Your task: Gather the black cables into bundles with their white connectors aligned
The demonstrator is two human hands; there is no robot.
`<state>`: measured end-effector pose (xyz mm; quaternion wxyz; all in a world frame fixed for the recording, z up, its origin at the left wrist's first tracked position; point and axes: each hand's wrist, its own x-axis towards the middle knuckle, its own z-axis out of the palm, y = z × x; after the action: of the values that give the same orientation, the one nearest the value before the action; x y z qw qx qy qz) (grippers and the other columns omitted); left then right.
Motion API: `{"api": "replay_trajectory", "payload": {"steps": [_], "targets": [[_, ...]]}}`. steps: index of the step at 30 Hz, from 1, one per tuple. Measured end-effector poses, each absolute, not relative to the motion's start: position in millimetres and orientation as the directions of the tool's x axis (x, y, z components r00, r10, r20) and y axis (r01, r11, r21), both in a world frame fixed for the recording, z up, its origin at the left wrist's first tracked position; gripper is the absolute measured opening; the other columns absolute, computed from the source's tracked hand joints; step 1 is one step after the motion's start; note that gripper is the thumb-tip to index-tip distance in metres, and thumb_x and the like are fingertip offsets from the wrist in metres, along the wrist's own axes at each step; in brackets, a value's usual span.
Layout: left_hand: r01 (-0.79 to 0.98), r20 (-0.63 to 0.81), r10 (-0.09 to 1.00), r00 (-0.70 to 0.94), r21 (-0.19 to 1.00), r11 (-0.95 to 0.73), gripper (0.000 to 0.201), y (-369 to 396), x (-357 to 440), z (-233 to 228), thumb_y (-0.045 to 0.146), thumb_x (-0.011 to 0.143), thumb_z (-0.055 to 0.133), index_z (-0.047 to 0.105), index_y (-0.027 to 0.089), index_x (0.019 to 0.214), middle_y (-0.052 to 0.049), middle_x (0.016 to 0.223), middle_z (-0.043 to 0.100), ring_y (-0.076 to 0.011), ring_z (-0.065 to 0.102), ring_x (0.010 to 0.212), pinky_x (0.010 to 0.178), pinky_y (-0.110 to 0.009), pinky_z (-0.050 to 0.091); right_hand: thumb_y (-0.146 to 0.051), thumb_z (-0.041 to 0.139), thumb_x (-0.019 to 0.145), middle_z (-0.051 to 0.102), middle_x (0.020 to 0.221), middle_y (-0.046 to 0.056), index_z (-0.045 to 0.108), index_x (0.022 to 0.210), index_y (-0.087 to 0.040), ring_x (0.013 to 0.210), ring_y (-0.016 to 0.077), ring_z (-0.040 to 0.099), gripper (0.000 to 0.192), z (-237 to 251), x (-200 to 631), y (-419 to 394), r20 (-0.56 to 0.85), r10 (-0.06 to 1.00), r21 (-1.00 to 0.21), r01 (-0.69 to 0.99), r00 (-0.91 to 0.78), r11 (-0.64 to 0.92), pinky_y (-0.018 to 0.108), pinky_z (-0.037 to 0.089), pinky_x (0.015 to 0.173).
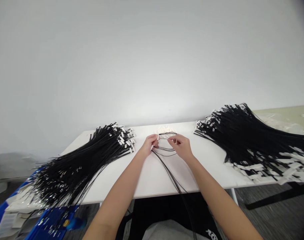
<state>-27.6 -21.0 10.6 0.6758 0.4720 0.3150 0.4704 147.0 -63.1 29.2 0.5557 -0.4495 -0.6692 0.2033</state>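
Between my two hands, above the middle of the white table (164,176), black wires (164,148) run in several thin strands. My left hand (150,142) is closed around one end of them, where a small white piece shows at the fingers. Fingers of my right hand (179,142) pinch a strand on the other side. More of these wires hang from the left hand over the table's front edge toward my lap. Just behind the hands lies a small pale heap (166,129), too small to make out.
A big bundle of black wires with white ends (91,156) lies at left, its tips hanging over a blue bin (48,223). Another large wire bundle (252,136) covers the right side. A pale wall (152,66) stands behind the table.
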Motion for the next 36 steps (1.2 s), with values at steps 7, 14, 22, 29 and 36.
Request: {"api": "replay_trajectory", "payload": {"steps": [7, 14, 22, 29, 36], "targets": [[-0.341, 0.014, 0.938, 0.346, 0.934, 0.112, 0.024, -21.7, -26.5, 11.8, 0.036, 0.071, 0.058, 0.049, 0.015, 0.064, 0.007, 0.04, 0.028, -0.0048, 0.024, 0.036, 0.038, -0.019, 0.022, -0.029, 0.055, 0.076, 0.056, 0.066, 0.0, 0.064, 0.072, -0.022, 0.055, 0.0105, 0.044, 0.012, 25.3, 147.8, -61.6, 0.606, 0.795, -0.722, 0.407, -0.019, 0.56, 0.024, 0.036, 0.052], [-0.319, -0.029, 0.951, 0.308, 0.938, 0.132, 0.025, -24.2, -24.3, 14.0, 0.036, 0.069, 0.061, 0.049, 0.015, 0.062, 0.007, 0.04, 0.029, -0.005, 0.026, 0.038, 0.042, -0.019, 0.026, -0.032, 0.048, 0.081, 0.055, 0.067, 0.002, 0.065, 0.077, -0.023, 0.058, 0.012, 0.047, 0.019, 19.1, 147.2, -62.3, 0.665, 0.74, -0.578, 0.555, -0.105, 0.598, 0.025, 0.037, 0.056], [-0.297, -0.002, 0.94, 0.342, 0.949, 0.11, 0.023, -25.2, -21.8, 11.4, 0.033, 0.069, 0.062, 0.051, 0.014, 0.06, 0.007, 0.04, 0.029, -0.0048, 0.027, 0.04, 0.047, -0.02, 0.028, -0.032, 0.045, 0.085, 0.063, 0.074, 0.003, 0.066, 0.082, -0.028, 0.067, 0.0123, 0.053, 0.022, 1.9, 141.9, -58.7, 0.713, 0.679, -0.374, 0.724, -0.174, 0.579, 0.024, 0.032, 0.055], [-0.292, -0.006, 0.942, 0.334, 0.95, 0.11, 0.021, -24.9, -23.6, 10.4, 0.033, 0.069, 0.062, 0.056, 0.013, 0.064, 0.008, 0.041, 0.026, -0.0047, 0.026, 0.041, 0.049, -0.021, 0.03, -0.03, 0.042, 0.087, 0.059, 0.068, 0.002, 0.065, 0.075, -0.026, 0.059, 0.0102, 0.049, 0.027, -5.0, 138.6, -54.9, 0.724, 0.651, -0.281, 0.765, -0.227, 0.58, 0.025, 0.029, 0.054], [-0.297, -0.019, 0.947, 0.32, 0.947, 0.119, 0.022, -25.2, -23.2, 9.6, 0.033, 0.068, 0.064, 0.056, 0.014, 0.061, 0.008, 0.04, 0.026, -0.0047, 0.025, 0.04, 0.048, -0.021, 0.029, -0.028, 0.039, 0.088, 0.058, 0.066, 0.002, 0.065, 0.075, -0.026, 0.057, 0.0103, 0.047, 0.029, -8.7, 137.4, -54.1, 0.743, 0.619, -0.216, 0.783, -0.255, 0.583, 0.025, 0.028, 0.054]]}}
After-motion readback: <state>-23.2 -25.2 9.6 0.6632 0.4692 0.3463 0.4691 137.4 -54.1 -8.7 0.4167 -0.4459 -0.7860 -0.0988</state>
